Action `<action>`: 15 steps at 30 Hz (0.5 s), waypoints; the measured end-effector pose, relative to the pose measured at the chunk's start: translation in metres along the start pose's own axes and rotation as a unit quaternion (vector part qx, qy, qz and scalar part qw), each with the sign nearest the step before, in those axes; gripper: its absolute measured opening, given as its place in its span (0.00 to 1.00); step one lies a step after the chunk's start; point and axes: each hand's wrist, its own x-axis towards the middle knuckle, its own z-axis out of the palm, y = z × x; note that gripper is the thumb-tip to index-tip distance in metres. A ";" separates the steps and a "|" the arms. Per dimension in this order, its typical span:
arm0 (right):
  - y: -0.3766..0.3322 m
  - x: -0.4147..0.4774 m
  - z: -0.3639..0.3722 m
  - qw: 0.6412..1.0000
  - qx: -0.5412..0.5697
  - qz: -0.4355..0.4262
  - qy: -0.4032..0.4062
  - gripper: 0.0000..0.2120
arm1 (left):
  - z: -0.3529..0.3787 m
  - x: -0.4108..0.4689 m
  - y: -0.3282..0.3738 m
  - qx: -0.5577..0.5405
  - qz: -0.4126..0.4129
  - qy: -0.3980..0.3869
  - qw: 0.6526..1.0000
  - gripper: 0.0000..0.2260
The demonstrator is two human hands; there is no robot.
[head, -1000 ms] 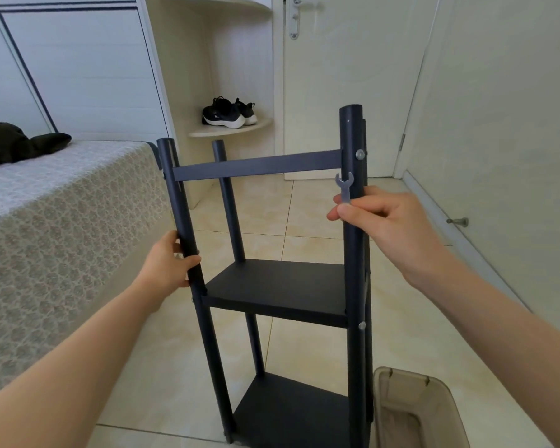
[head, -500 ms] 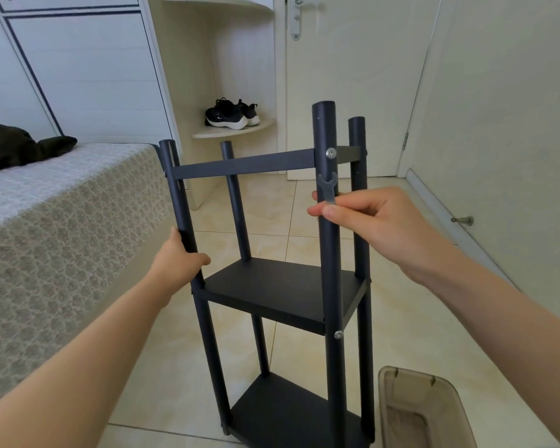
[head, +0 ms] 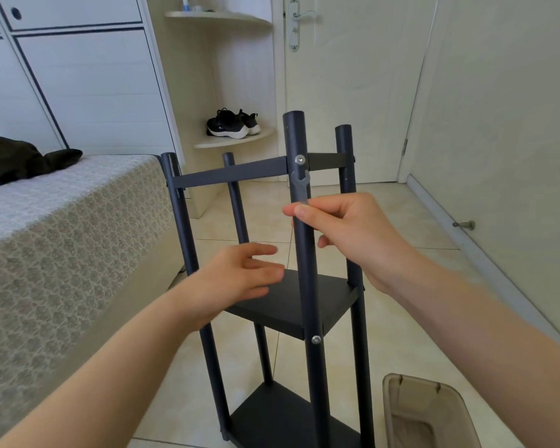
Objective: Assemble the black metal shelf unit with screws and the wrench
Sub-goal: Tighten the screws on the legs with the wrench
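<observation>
The black metal shelf unit (head: 274, 172) stands upright on the tiled floor, with several posts, a top crossbar and two shelves. A silver screw (head: 300, 159) sits where the crossbar meets the near right post, and a second screw (head: 316, 339) shows lower on the same post. My right hand (head: 346, 231) pinches a small grey wrench (head: 300, 184), jaw up, just below the top screw and apart from it. My left hand (head: 236, 279) hovers between the left post and the near right post with fingers spread, touching nothing.
A bed (head: 62, 240) with a patterned cover lies close on the left. A beige bin (head: 429, 413) stands at the lower right beside the unit. Black shoes (head: 232, 124) rest on a corner shelf behind. A door (head: 346, 76) and wall close the right side.
My left hand has let go of the left post and moved right, now open in the air. The unit has turned further, showing the right rear post. The wrench has risen slightly toward the top screw.
</observation>
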 end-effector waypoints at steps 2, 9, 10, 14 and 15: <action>-0.002 0.002 0.004 1.000 0.023 0.016 0.007 0.07 | 0.012 -0.005 0.005 -0.022 0.011 -0.036 0.999 0.21; -0.002 0.008 0.018 0.999 0.036 0.019 0.020 0.07 | 0.043 -0.006 0.006 0.006 0.063 0.052 0.997 0.13; -0.002 0.009 0.019 0.999 0.036 0.020 0.019 0.07 | 0.044 -0.005 0.005 0.002 0.065 0.064 0.996 0.12; -0.002 0.011 0.019 0.997 0.075 0.020 0.028 0.07 | 0.041 -0.004 0.004 -0.023 0.069 0.072 0.995 0.14; -0.002 0.012 0.019 0.996 0.085 0.021 0.033 0.07 | 0.039 -0.004 0.004 -0.024 0.068 0.073 0.995 0.14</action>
